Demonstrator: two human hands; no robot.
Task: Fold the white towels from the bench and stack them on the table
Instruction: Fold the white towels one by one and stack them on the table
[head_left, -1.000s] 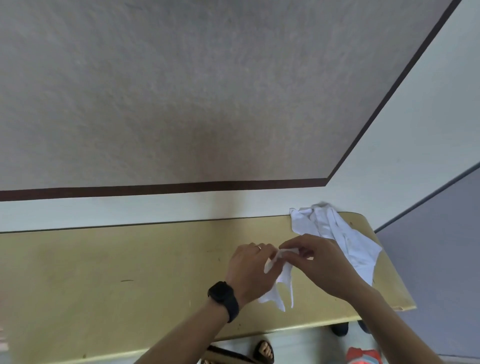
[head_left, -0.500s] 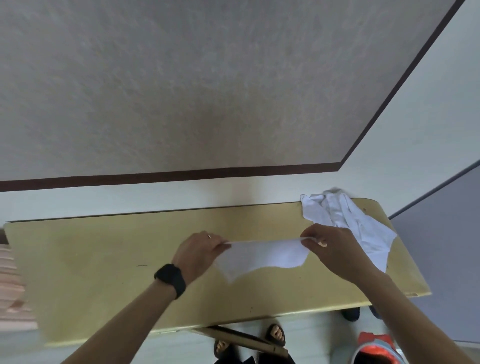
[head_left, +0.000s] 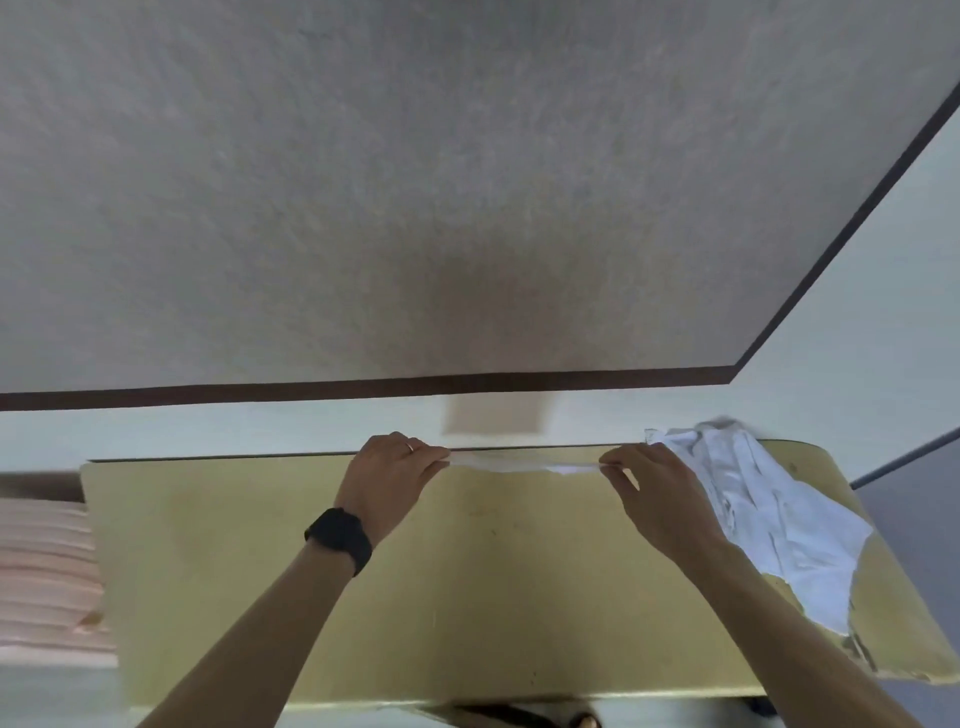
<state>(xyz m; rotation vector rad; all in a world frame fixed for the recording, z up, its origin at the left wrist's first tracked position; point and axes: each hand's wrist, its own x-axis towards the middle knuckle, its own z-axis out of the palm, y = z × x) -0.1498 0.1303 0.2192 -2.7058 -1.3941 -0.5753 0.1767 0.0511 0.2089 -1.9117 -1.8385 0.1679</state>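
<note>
Spanning both pinching hands (head_left: 392, 470) (head_left: 655, 493): white towel (head_left: 519, 464)

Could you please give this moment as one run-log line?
left hand: pinches towel end | right hand: pinches other end | towel: taut | loose towel pile: yellow surface, right end

Plain indoor work rm, prob. utility/laundry-type; exact kind can't be told. Signs: textured beige-grey wall (head_left: 415, 182) w/ dark brown painted stripe (head_left: 363, 388) above a pale lower band (head_left: 208, 431), institutional look. Long yellow-olive laminate tabletop (head_left: 519, 597) set along it, worn, w/ chipped front-right corner (head_left: 883, 660). Heap of crumpled white cloth towels (head_left: 769, 509) on its right end; pink ribbed stack (head_left: 41, 571) just beside its left end, blurred. Grey flat surface (head_left: 914, 519) at right.
</note>
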